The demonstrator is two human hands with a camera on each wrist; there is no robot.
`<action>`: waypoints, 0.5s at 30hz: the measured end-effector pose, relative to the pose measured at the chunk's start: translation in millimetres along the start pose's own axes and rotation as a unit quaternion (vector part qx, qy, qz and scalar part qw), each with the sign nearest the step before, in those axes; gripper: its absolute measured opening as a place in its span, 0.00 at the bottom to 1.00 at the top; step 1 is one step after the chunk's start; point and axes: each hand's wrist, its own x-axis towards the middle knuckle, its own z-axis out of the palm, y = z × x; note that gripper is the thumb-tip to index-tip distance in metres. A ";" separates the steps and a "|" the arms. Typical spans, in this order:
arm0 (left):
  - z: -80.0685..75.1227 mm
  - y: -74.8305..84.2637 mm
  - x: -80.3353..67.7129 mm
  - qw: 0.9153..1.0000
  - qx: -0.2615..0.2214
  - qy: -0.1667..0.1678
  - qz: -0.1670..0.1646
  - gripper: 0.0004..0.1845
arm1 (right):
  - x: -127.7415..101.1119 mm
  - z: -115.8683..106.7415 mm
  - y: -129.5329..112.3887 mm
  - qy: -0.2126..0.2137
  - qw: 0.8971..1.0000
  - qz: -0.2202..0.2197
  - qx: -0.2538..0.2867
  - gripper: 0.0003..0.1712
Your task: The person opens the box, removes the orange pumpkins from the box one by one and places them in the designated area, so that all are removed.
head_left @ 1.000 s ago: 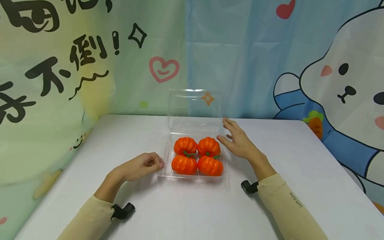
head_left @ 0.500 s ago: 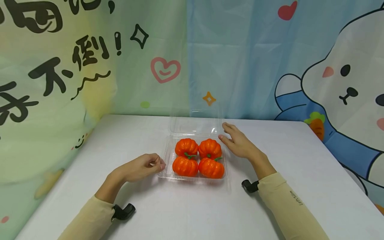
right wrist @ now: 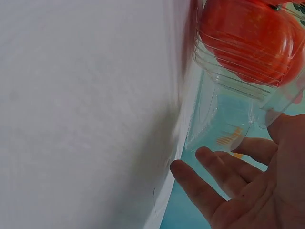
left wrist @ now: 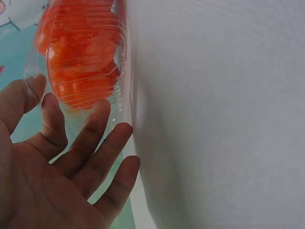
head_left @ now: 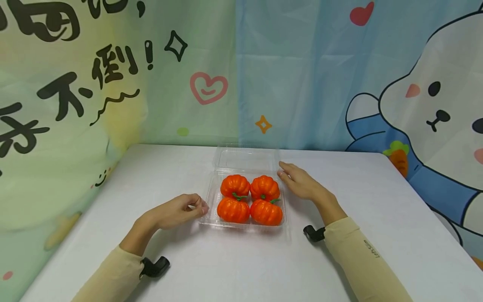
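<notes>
Hands (head_left: 177, 211) flanking pumpkin-filled clamshell (head_left: 245, 222)

Both arms wore long, close-fitting sleeves of pale cream-beige cloth that ended just behind each wrist, leaving the left hand (head_left: 177, 209) and the right hand (head_left: 302, 184) bare. No rings, gloves or watches showed on the fingers or the backs of the hands. Behind the right hand, along the outer side of the right sleeve (head_left: 362, 256), ran a short line of small dark lettering, too small to read. At each cuff, just behind the wrist, sat a small black camera mount: one by the left wrist (head_left: 154, 266), one by the right wrist (head_left: 313, 233), each a stubby, rounded black piece.
</notes>
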 end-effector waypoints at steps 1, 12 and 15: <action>0.0 -0.1 -0.2 1.000 -0.001 0.000 0.000 0.13 | 0.0 -0.1 -0.1 -0.002 1.000 0.001 0.000 0.36; -0.2 -0.6 -1.8 1.000 0.003 0.005 0.000 0.12 | -2.8 0.7 -4.0 0.006 1.000 0.002 -0.004 0.38; -0.7 -1.6 -2.0 1.000 0.007 0.006 0.003 0.12 | -4.8 0.1 -5.2 0.034 0.999 -0.022 0.002 0.36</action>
